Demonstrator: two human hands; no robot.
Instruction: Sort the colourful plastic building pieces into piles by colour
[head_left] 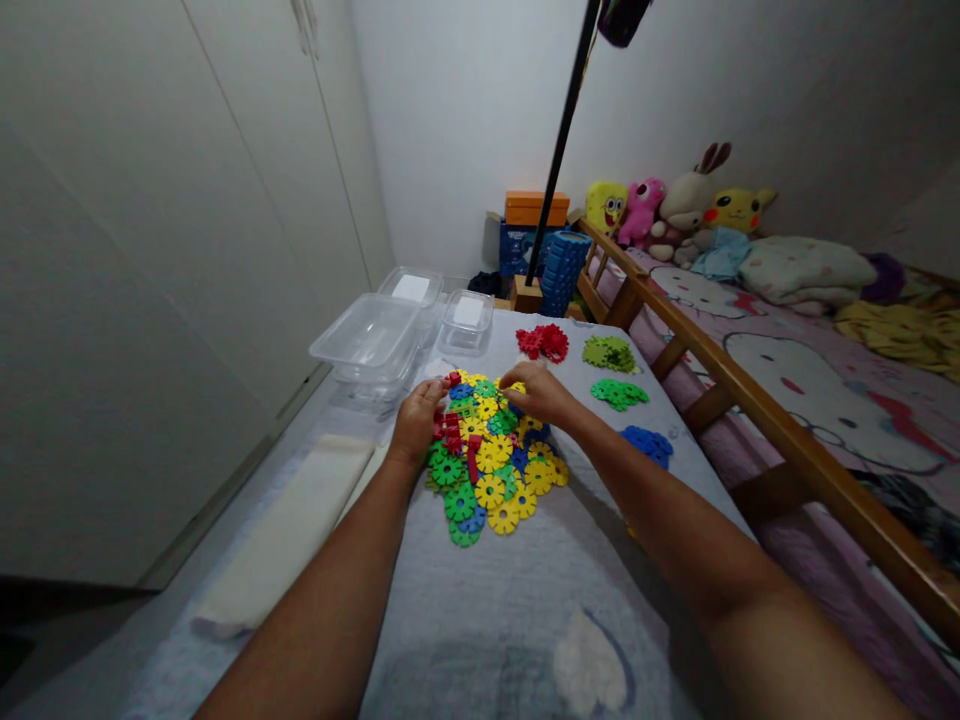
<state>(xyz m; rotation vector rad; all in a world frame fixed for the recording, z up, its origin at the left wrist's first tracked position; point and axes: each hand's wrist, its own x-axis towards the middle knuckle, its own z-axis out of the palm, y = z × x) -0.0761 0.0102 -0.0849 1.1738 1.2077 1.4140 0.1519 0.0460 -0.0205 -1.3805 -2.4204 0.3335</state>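
A mixed heap of plastic flower-shaped discs [491, 465] in yellow, green, blue and red lies on a grey cloth-covered table [517, 610]. My left hand [416, 420] rests on the heap's left edge, fingers curled onto red pieces. My right hand [534, 392] reaches over the heap's far side, fingertips pinched on a yellow disc. Beyond lie sorted piles: red discs [543, 342], light green discs [609, 352], dark green discs [619, 393] and blue discs [646, 444].
Clear plastic containers [369, 342] and a smaller tub [466, 320] stand at the table's far left. A wooden bed rail [757, 410] runs along the right, with plush toys [675, 210] behind. A black pole [559, 150] rises at the back. Wardrobe doors fill the left.
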